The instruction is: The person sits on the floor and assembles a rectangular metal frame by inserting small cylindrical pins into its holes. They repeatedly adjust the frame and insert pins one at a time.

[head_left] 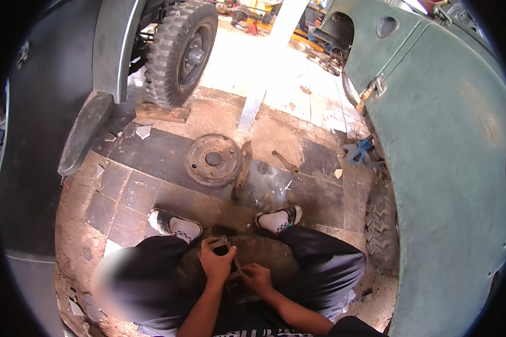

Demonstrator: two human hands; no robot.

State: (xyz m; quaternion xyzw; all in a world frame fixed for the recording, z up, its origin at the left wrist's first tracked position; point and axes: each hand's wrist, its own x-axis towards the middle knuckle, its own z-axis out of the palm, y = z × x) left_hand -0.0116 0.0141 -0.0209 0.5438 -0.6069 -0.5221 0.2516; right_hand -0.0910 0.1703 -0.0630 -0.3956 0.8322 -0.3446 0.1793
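Note:
Between my knees, my left hand (215, 263) is wrapped round a greyish metal part (220, 240) with a dark opening in it. The part's exact kind cannot be made out. My right hand (258, 279) is closed at the part's near right side, its fingers pinched on something thin and pale that is too small to name. Both hands are close together over a dark, rounded, tyre-like surface (272, 253). Past my shoes, a rusty brake drum (199, 160) lies on the floor. A rusty metal bar (242, 178) lies against its right side.
A treaded wheel (171, 62) stands by a wooden block (162, 113) at the far left. Dark vehicle bodywork (50, 140) flanks me on the left, a green body panel (444, 151) on the right. A small rusty tool (285, 161), blue stand (361, 151) and another tyre (381, 224) are near.

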